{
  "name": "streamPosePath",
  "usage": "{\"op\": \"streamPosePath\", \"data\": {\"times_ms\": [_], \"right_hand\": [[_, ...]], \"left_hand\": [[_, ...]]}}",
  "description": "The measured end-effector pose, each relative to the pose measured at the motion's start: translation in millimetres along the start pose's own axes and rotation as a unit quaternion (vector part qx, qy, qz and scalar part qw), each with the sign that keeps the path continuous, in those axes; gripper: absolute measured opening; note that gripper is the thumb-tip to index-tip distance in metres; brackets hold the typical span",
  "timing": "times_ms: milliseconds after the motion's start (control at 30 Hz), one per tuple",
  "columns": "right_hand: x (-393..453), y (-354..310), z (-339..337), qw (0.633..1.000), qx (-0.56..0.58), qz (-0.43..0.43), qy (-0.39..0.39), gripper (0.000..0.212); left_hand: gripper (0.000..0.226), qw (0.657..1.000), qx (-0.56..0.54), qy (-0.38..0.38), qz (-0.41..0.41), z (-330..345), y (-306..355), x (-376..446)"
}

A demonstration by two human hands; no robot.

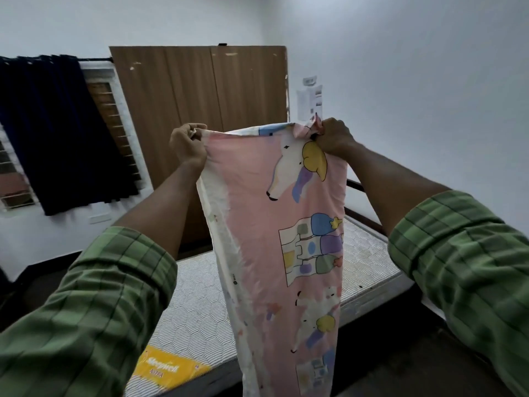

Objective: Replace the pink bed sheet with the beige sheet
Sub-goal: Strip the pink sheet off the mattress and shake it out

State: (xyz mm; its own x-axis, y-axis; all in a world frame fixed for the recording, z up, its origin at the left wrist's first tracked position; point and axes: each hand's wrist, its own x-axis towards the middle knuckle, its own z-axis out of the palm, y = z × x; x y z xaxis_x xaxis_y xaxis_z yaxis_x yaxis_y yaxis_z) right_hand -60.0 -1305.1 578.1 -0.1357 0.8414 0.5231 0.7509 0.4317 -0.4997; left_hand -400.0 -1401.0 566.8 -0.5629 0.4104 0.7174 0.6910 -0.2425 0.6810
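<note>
The pink bed sheet (257, 224), printed with unicorns and castles, hangs folded into a long strip in front of me. My left hand (187, 146) grips its top left corner and my right hand (333, 137) grips the bunched top right corner, both raised at chest height. The sheet's lower end drops out of view at the bottom. Below it lies the bare white quilted mattress (200, 296) with a yellow label (166, 371). No beige sheet is visible.
A wooden wardrobe (200, 96) stands against the back wall beyond the bed. A dark curtain (57, 133) hangs over a window at the left. White walls close in at the right, with papers (310, 101) stuck near the corner.
</note>
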Motion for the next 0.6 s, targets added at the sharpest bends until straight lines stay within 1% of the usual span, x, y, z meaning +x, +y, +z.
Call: {"op": "streamPosePath", "data": {"times_ms": [67,300,500,600], "right_hand": [[-16.9,-15.8,-0.6,1.0,0.007,-0.007,-0.009,0.029],[-60.1,-57.7,9.3,0.998,0.038,-0.022,-0.049,0.026],[-75.2,-82.8,33.8,0.996,0.05,-0.043,-0.068,0.026],[-70.3,-97.9,48.8,0.994,0.057,-0.05,-0.074,0.026]], "left_hand": [[0.039,1.0,0.013,0.01,-0.003,-25.8,1.0,-6.4],[0.042,0.998,0.055,0.031,-0.027,-105.7,-5.1,-28.2],[0.046,0.995,0.079,0.044,-0.028,-148.6,-19.9,-33.5],[0.043,0.994,0.084,0.06,-0.031,-164.3,-30.6,-25.4]]}}
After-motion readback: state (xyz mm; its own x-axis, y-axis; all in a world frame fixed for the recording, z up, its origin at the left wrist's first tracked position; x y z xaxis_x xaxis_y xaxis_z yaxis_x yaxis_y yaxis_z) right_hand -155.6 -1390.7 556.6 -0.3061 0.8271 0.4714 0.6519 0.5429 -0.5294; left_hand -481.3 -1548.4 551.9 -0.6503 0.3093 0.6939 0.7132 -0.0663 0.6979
